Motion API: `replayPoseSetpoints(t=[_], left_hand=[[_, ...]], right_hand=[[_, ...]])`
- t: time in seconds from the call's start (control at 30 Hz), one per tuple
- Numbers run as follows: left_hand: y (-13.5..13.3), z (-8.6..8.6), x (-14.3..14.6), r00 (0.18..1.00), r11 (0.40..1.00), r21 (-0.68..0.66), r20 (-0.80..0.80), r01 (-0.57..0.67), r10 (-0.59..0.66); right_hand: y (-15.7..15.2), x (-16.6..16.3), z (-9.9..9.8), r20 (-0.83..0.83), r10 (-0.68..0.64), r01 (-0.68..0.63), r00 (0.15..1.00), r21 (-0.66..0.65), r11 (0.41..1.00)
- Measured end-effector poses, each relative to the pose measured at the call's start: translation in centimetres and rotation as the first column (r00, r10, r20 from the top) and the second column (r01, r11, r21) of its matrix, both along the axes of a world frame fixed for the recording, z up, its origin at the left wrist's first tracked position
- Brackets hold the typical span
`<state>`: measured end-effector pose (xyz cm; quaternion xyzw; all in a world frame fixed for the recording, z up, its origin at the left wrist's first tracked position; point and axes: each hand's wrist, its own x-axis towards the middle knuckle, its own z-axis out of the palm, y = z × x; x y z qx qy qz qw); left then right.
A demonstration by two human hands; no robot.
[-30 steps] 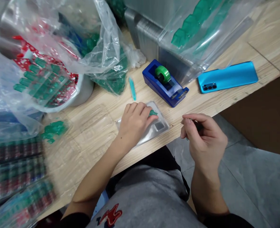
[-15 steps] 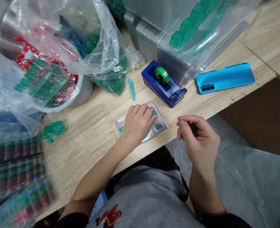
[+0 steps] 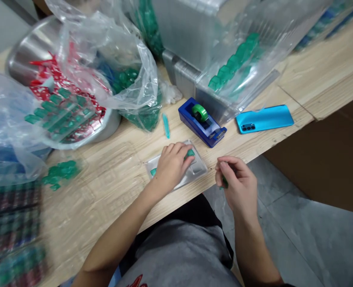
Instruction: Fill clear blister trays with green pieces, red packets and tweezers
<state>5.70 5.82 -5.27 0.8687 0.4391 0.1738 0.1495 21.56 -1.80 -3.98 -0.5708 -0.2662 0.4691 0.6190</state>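
Note:
A shallow clear plastic tray (image 3: pixel 198 169) with moulded compartments lies near the table's front edge. Over it rests my left hand (image 3: pixel 170 164), its thumb and forefinger closed around a small green plastic piece (image 3: pixel 190 153) at the tray's far side. Another green piece (image 3: pixel 153 172) shows at the tray's left end, partly covered by the hand. Just right of the tray, beyond the table edge, my right hand (image 3: pixel 239 185) is held up with fingers curled in. A bit of green plastic (image 3: pixel 224 182) peeks out under its fingers; most of it is hidden.
Behind the tray are a blue tape dispenser (image 3: pixel 202 123), a thin turquoise stick (image 3: pixel 166 125) and a blue phone (image 3: pixel 264 119). Stacked clear trays (image 3: pixel 182 71) stand farther back. Bags and a metal bowl (image 3: pixel 29 52) of red and green pieces fill the left, near filled packs (image 3: pixel 11 223).
The view has shifted, so the tabletop things appear lower. My left hand stays on the tray. Slightly more green shows below my right hand's fingers.

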Motion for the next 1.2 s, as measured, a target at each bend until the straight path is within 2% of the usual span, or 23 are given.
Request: replayPoseSetpoints(t=[0.07,0.17,0.27,0.37,0.43,0.53,0.63,0.73,0.8,0.83,0.93,1.0,1.07,1.13,1.2], left_hand=[[-0.9,0.4,-1.3,0.988,0.998,0.019,0.143,-0.066,0.063],[-3.8,1.9,-3.7,0.94,0.988,-0.001,0.307,-0.153,0.146],[-7.2,3.5,-5.0,0.917,0.978,-0.201,0.379,-0.05,0.125],[-9.6,4.1,-4.4,0.878,0.944,-0.328,0.46,0.029,0.133],[-10.4,3.9,-3.5,0.848,0.949,-0.314,0.51,0.026,0.145],[-11.0,3.2,-2.9,0.823,0.971,-0.234,0.543,-0.043,0.167],[-11.3,3.0,-3.3,0.8,0.977,-0.181,0.566,-0.111,0.196],[-11.4,3.1,-4.5,0.743,0.962,-0.233,0.618,-0.14,0.258],[-11.5,3.3,-5.2,0.654,0.92,-0.372,0.667,-0.121,0.356],[-11.4,3.4,-5.6,0.583,0.88,-0.467,0.692,-0.087,0.425],[-11.1,3.6,-6.3,0.311,0.678,-0.723,0.679,0.13,0.665],[-10.8,3.9,-6.7,0.172,0.563,-0.779,0.617,0.277,0.768],[-10.5,4.1,-7.0,0.122,0.5,-0.791,0.569,0.352,0.814],[-10.3,4.3,-7.2,0.114,0.492,-0.79,0.563,0.367,0.819],[-10.2,4.4,-7.4,0.118,0.508,-0.787,0.575,0.35,0.81]], right_hand=[[0.0,0.1,-0.2,-0.252,-0.016,0.012,0.968,-0.019,1.0],[-0.7,0.2,-0.8,-0.497,-0.017,-0.035,0.867,-0.095,0.995],[-1.7,0.1,-1.2,-0.644,0.031,-0.127,0.764,-0.103,0.987],[-2.2,-1.1,-0.8,-0.725,0.025,-0.137,0.689,-0.096,0.986],[-2.1,-2.6,0.1,-0.769,0.009,-0.15,0.639,-0.113,0.982],[-1.7,-5.0,1.6,-0.813,-0.019,-0.181,0.582,-0.153,0.971],[-1.6,-6.8,2.6,-0.814,0.016,-0.196,0.58,-0.12,0.973],[-1.9,-7.9,2.9,-0.78,0.103,-0.206,0.618,-0.035,0.978],[-2.2,-8.3,2.9,-0.766,0.141,-0.218,0.627,0.001,0.976],[-2.3,-8.5,2.9,-0.765,0.151,-0.224,0.626,0.009,0.975],[-2.5,-9.1,3.0,-0.773,0.153,-0.241,0.616,-0.001,0.97],[-2.6,-9.3,3.1,-0.776,0.154,-0.264,0.612,-0.017,0.964],[-2.7,-9.5,3.2,-0.772,0.168,-0.289,0.613,-0.021,0.957],[-2.7,-9.6,3.2,-0.757,0.19,-0.312,0.625,-0.019,0.95],[-2.8,-9.8,3.2,-0.721,0.213,-0.328,0.66,-0.021,0.944]])
